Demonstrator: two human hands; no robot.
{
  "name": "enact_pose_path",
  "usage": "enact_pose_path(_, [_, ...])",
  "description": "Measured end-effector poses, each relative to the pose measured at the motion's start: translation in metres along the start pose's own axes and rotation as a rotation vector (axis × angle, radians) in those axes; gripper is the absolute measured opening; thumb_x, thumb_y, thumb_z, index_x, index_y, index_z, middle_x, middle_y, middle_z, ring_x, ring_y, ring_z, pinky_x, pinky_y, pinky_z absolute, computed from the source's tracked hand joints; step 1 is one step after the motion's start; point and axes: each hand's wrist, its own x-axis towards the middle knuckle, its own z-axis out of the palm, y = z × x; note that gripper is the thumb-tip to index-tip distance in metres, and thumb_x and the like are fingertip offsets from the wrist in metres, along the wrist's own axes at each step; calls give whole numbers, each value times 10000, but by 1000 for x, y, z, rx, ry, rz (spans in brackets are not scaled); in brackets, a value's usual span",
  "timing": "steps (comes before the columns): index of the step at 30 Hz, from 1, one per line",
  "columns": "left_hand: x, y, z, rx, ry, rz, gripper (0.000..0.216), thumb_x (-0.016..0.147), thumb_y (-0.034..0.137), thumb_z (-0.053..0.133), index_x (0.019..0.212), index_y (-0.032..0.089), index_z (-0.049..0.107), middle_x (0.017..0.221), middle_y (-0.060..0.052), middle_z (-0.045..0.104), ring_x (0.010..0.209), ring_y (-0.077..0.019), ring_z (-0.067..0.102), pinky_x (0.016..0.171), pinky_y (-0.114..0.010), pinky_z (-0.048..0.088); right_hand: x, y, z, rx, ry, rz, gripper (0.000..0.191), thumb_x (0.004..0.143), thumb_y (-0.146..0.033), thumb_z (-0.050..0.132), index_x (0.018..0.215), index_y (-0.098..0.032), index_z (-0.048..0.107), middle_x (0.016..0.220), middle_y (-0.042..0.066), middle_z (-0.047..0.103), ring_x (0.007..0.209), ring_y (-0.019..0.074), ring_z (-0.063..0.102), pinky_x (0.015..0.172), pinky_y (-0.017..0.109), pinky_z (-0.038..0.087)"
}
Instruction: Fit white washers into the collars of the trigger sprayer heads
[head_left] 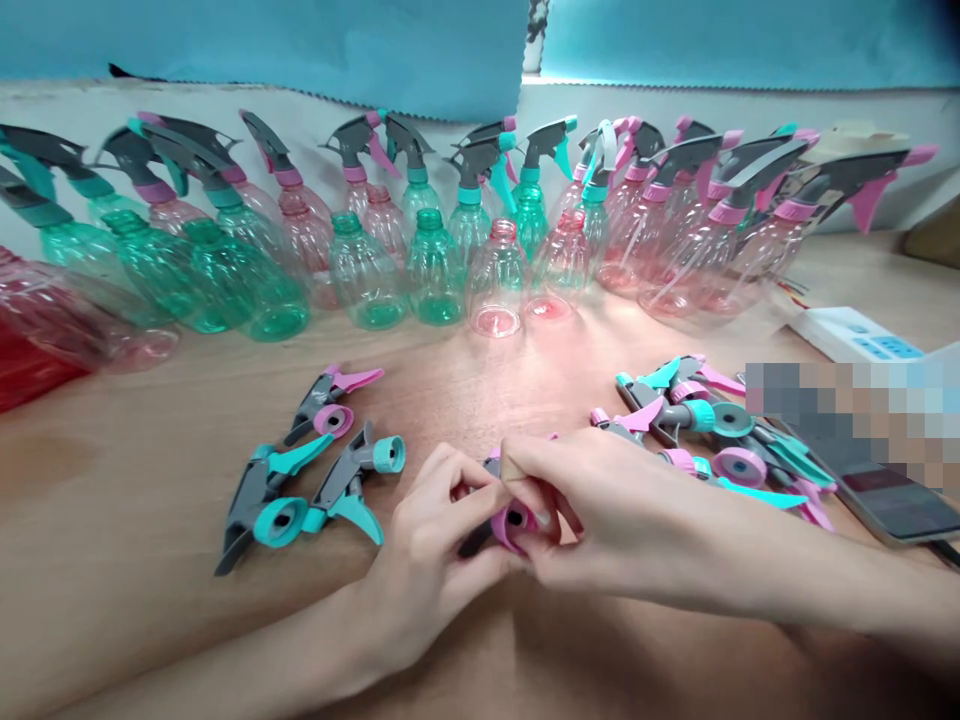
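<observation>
Between my two hands is a grey trigger spray head [514, 522] with a pink collar, its dark opening facing me. My left hand [446, 525] is closed on the grey body from the left. From the right, my right hand [574, 500] pinches around the pink collar; its fingers hide much of the part. Left of my hands lie a few loose spray heads, one with a teal collar and trigger [281, 520]. A larger heap of pink and teal spray heads [739, 465] lies beyond my right forearm.
Open green bottles [436, 270] and clear pink bottles [498, 280] stand across the back, with capped spray bottles [757, 240] behind and beside them. A red bag [37, 340] sits at far left. On the right are a phone [892, 500] and a white power strip [862, 335].
</observation>
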Motion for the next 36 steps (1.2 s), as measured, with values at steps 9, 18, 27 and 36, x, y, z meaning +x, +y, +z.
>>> enact_pose_path(9, [4, 2, 1, -46, -22, -33, 156, 730, 157, 755, 843, 175, 648, 848, -10, 555, 817, -160, 461, 708, -262, 405, 5, 8, -10, 159, -219, 63, 188, 723, -171, 636, 754, -211, 456, 644, -91, 513, 565, 51, 451, 482, 169, 308])
enact_pose_path(18, [5, 2, 1, -87, 32, -68, 329, 698, 288, 788, 962, 177, 625, 856, -15, 627, 819, -171, 486, 693, -274, 440, 9, 9, -22, 242, -257, 274, 150, 798, -305, 611, 773, -193, 514, 683, -68, 547, 596, 71, 494, 516, 191, 368])
enact_pose_path(27, [4, 1, 0, -93, 61, -130, 295, 735, 330, 757, 955, 194, 616, 835, -11, 619, 799, -178, 518, 691, -292, 417, -6, -7, -20, -123, -151, 126, 140, 849, -177, 517, 741, -224, 594, 653, -53, 601, 532, 91, 441, 513, 253, 271])
enact_pose_path(36, [2, -2, 0, -129, 135, -89, 329, 768, 379, 717, 1007, 173, 625, 820, -25, 615, 780, -177, 532, 691, -298, 426, -8, -11, -12, -130, -132, 100, 220, 787, -96, 511, 595, -199, 479, 525, -86, 472, 451, 72, 294, 450, 242, 191])
